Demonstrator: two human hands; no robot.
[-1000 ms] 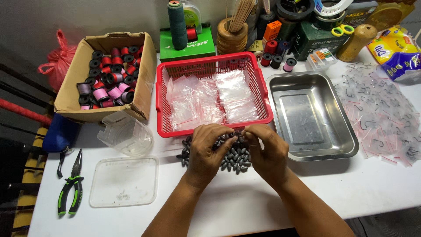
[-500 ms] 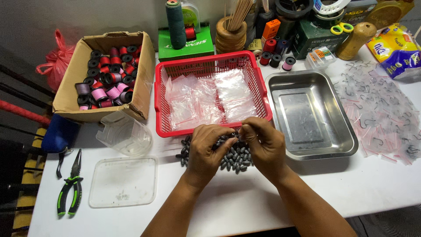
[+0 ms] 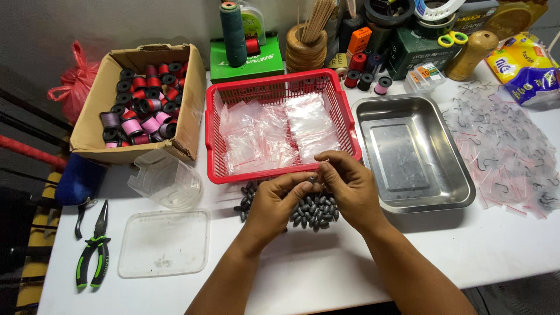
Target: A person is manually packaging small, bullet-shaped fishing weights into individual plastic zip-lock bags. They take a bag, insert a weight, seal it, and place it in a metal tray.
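Observation:
My left hand (image 3: 279, 201) and my right hand (image 3: 345, 185) meet over a pile of small dark grey oval sinker weights (image 3: 315, 211) on the white table. Their fingertips pinch one small dark piece between them, just in front of the red plastic basket (image 3: 213, 143). The basket holds several small clear plastic bags (image 3: 256, 137). Both hands hide part of the pile.
A steel tray (image 3: 461, 189) sits to the right, with bagged hooks (image 3: 507, 151) beyond it. On the left are a cardboard box of thread spools (image 3: 140, 108), a clear tub (image 3: 166, 178), its lid (image 3: 163, 242) and green-handled pliers (image 3: 93, 254). Clutter lines the back edge.
Both hands have lifted slightly off the pile and drawn together, fingertips now pinching a single small piece between them.

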